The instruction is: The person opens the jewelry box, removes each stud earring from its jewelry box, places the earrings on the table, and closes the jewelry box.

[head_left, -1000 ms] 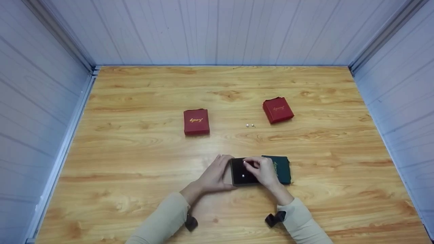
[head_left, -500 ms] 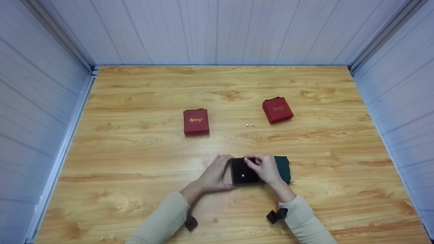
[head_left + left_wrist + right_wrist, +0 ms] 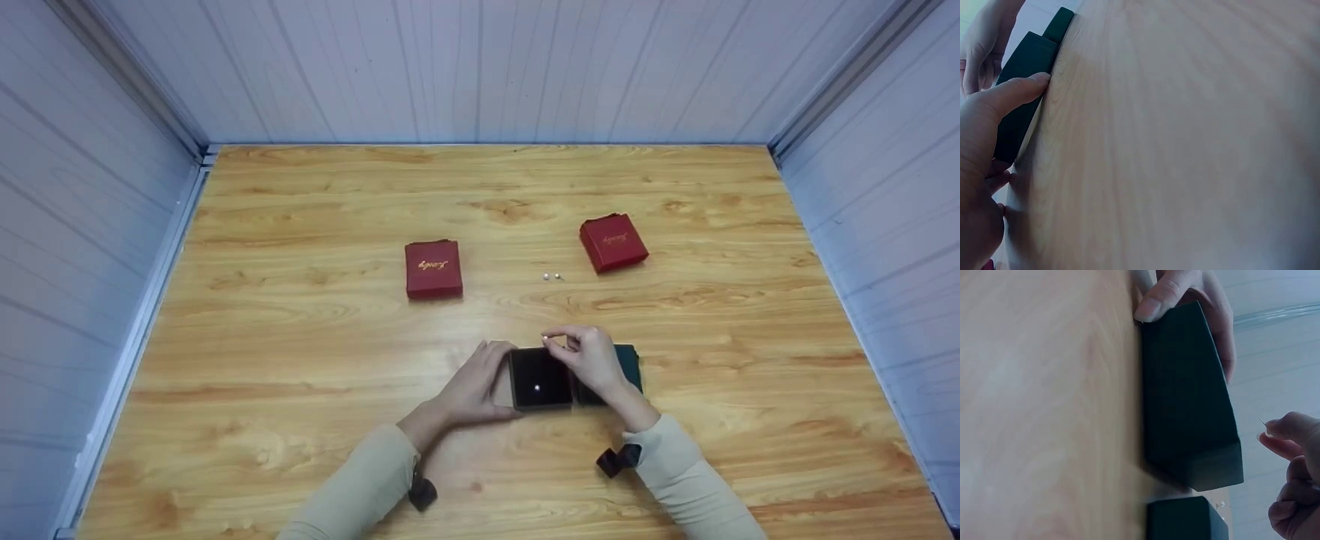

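My left hand [image 3: 474,384] grips the left side of an opened dark green jewelry box [image 3: 526,367], thumb at the front and fingers behind. A small white stud [image 3: 537,388] shows on its black insert. My right hand [image 3: 594,361] pinches a pearl stud earring [image 3: 1267,433] between thumb and forefinger, above the box's back right corner and apart from it. In the right wrist view its thin pin sticks out past the fingertips, and the other fingers are curled. The green lid [image 3: 630,362] lies right of the box, partly behind my right hand.
Two more pearl studs [image 3: 552,277] lie on the wooden table [image 3: 337,322] beyond the box. Behind them to the right sits a red jewelry box [image 3: 615,243]; another red box [image 3: 434,268] stands to the left. Pale panel walls [image 3: 480,75] enclose the table's back and sides.
My right hand has moved back from over the black insert to the box's far edge, the earring pinched in it. My left hand and the box have stayed put.
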The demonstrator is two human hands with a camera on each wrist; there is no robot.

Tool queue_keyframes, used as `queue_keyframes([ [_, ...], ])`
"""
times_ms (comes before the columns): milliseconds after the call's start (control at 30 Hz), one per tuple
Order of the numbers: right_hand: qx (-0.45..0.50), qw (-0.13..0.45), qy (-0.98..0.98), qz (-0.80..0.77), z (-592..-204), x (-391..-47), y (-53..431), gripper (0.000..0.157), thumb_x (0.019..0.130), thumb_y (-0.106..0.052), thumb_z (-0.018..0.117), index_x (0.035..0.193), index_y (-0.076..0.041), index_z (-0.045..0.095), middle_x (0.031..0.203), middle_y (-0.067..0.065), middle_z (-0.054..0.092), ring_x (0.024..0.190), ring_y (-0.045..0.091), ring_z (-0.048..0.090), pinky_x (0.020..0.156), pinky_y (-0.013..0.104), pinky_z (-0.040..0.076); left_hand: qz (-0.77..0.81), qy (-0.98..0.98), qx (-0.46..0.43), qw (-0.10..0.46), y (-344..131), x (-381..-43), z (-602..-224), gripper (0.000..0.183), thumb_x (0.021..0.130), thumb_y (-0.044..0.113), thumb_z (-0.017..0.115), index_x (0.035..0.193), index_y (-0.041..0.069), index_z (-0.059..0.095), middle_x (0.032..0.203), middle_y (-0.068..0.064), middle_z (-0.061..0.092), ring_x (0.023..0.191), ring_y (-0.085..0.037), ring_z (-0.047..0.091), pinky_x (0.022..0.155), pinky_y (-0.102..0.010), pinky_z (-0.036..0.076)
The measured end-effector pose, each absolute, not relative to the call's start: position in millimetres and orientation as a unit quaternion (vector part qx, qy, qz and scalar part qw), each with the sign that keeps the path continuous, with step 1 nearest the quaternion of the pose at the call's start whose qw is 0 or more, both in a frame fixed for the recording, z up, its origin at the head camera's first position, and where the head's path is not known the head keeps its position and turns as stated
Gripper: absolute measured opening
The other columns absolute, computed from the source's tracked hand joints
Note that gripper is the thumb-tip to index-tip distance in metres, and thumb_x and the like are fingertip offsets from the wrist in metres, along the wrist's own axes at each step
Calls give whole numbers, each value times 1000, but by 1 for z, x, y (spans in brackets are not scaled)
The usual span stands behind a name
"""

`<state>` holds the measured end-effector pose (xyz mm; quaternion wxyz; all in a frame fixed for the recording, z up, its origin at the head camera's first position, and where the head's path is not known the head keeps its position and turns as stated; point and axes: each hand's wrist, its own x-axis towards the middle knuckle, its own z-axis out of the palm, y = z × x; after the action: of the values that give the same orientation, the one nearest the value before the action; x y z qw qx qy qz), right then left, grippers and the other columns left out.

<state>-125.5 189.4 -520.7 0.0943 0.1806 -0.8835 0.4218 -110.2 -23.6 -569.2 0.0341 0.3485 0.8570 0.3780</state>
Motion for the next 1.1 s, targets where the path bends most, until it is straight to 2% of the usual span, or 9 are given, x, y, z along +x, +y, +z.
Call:
queue_keyframes([
  [300,185,96,-900,382,-515,-141,191,7,76,-11,68,80,-6,71,50,-14,28,43,-1,23,41,18,20,374,858,350,36,-25,-110,-569,88,58,46,76,125,8,34,118,-2,44,114,-15,38,104,-45,17],
  [533,166,48,-918,357,-511,-157,194,10,78,-14,66,82,-6,71,47,-10,27,42,2,21,41,20,18,375,857,352,31,-25,-110,-569,86,59,47,75,124,9,34,117,0,45,111,-14,39,104,-43,18],
  [767,154,6,-936,317,-508,-172,197,12,78,-15,66,84,-6,71,48,-6,35,43,6,27,41,21,21,374,857,353,33,-24,-109,-569,88,58,48,76,125,8,34,118,-1,45,112,-15,39,104,-43,17],
  [933,151,-13,-946,288,-506,-183,199,13,78,-16,65,84,-6,71,47,-6,35,43,7,29,41,22,22,373,858,352,35,-24,-109,-569,88,57,47,76,125,7,35,118,-2,45,112,-15,39,104,-42,17],
  [1100,142,-39,-953,264,-505,-194,200,15,80,-18,64,86,-7,71,48,-5,40,45,9,32,42,23,24,368,861,349,38,-25,-110,-568,89,57,47,77,125,7,35,119,-2,44,114,-16,38,105,-42,15],
])
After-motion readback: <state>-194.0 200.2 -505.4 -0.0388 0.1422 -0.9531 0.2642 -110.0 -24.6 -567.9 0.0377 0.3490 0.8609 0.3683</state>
